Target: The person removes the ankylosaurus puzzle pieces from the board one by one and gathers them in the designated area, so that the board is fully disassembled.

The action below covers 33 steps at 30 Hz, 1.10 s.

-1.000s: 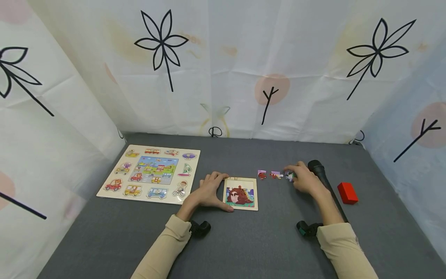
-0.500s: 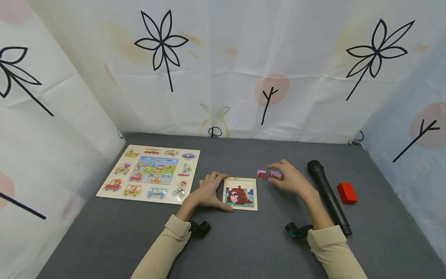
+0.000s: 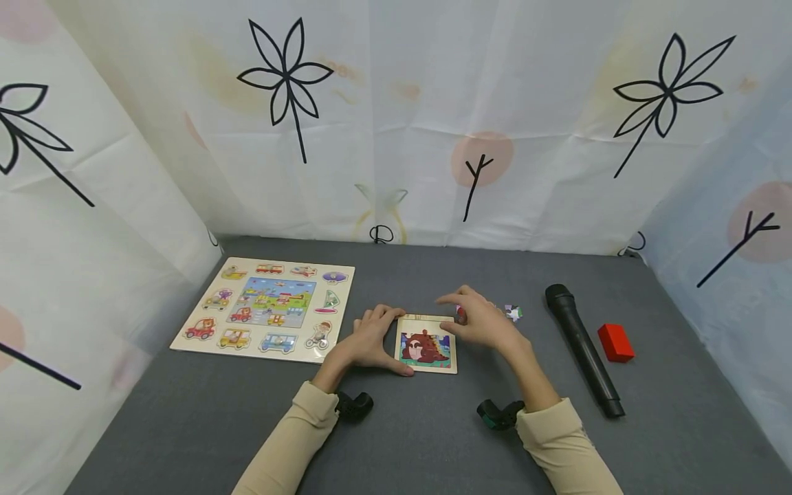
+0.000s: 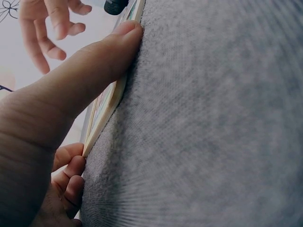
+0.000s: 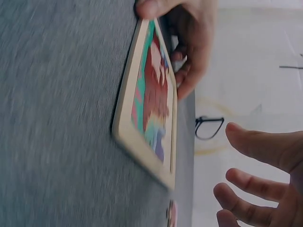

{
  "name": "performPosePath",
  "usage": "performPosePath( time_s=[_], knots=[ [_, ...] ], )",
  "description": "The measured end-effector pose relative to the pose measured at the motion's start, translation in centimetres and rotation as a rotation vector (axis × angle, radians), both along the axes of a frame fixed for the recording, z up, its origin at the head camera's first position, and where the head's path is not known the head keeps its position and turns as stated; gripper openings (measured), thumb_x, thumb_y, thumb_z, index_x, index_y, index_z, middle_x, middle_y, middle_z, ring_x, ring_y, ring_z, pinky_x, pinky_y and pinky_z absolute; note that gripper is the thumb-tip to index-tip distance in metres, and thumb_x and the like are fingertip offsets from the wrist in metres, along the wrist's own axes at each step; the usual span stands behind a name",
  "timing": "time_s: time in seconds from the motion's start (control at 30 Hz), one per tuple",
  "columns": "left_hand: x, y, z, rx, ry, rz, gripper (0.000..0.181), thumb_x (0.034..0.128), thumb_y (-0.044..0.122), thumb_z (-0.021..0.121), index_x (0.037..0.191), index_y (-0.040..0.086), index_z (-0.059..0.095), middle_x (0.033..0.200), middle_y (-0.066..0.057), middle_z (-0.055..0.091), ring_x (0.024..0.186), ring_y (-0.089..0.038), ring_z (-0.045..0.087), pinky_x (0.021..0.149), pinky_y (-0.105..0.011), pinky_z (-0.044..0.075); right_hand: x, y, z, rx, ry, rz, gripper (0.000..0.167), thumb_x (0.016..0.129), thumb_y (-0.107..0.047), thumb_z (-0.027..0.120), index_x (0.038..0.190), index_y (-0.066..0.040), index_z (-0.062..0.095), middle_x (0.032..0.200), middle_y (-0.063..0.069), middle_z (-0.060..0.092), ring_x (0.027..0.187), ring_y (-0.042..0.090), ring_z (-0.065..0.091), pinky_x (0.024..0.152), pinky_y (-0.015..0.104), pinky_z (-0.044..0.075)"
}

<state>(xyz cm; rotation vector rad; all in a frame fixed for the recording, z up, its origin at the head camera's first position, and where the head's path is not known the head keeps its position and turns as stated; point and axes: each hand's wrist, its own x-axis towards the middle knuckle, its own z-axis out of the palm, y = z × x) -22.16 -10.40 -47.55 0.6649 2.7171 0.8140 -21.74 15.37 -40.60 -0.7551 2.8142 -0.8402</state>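
Observation:
A small wooden puzzle tray (image 3: 425,348) with a red-brown dinosaur picture lies flat on the grey table. My left hand (image 3: 370,342) grips its left side, thumb at the lower-left corner and fingers at the upper-left edge; the left wrist view shows the thumb (image 4: 94,66) against the frame. Over the tray's upper right hovers my right hand (image 3: 482,322), fingers spread and nothing visible between them; the right wrist view shows these fingers (image 5: 258,142) apart from the tray (image 5: 142,146). One loose puzzle piece (image 3: 513,313) lies right of that hand; others are mostly hidden beneath it.
A large vehicle puzzle board (image 3: 256,344) lies at the left, close to my left hand. On the right are a black microphone (image 3: 584,350) and a red block (image 3: 616,343). White patterned cloth (image 3: 421,82) stands behind and beside the table.
My right hand has moved left from the loose pieces to the tray's upper right, uncovering the rightmost piece and covering others. The left hand has stayed on the tray.

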Motion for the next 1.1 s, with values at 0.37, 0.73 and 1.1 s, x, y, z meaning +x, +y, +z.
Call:
performPosePath(
  time_s=[0.37,0.73,1.1],
  knots=[
    [0.0,0.0,0.1,0.003,0.010,-0.007,0.109,0.0651,0.055,0.093,0.154,0.017,0.042,0.145,-0.011,0.045,0.129,-0.031,0.041,0.086,-0.041,0.029,0.7,-2.9,-0.2,-0.029,-0.074,0.052,0.043,0.096,-0.018,0.072,0.136,-0.007,0.065,0.123,0.016,0.061,0.090,0.022,0.062,0.073,0.032,0.052],
    [0.0,-0.1,-0.1,0.003,0.011,-0.013,0.108,0.0665,0.054,0.093,0.154,0.017,0.041,0.147,-0.011,0.044,0.130,-0.032,0.041,0.087,-0.042,0.030,0.7,-5.1,-1.7,0.013,-0.048,0.147,0.041,0.094,-0.010,0.070,0.134,-0.003,0.065,0.122,0.019,0.064,0.077,0.017,0.056,0.067,0.027,0.047],
    [0.0,0.0,0.0,0.003,0.014,-0.014,0.109,0.0661,0.054,0.093,0.155,0.017,0.041,0.148,-0.012,0.044,0.131,-0.032,0.041,0.086,-0.043,0.030,0.6,-5.9,-2.5,0.068,-0.074,0.152,0.043,0.092,-0.008,0.074,0.134,-0.003,0.066,0.117,0.017,0.065,0.082,0.016,0.054,0.070,0.026,0.045]
  ],
)
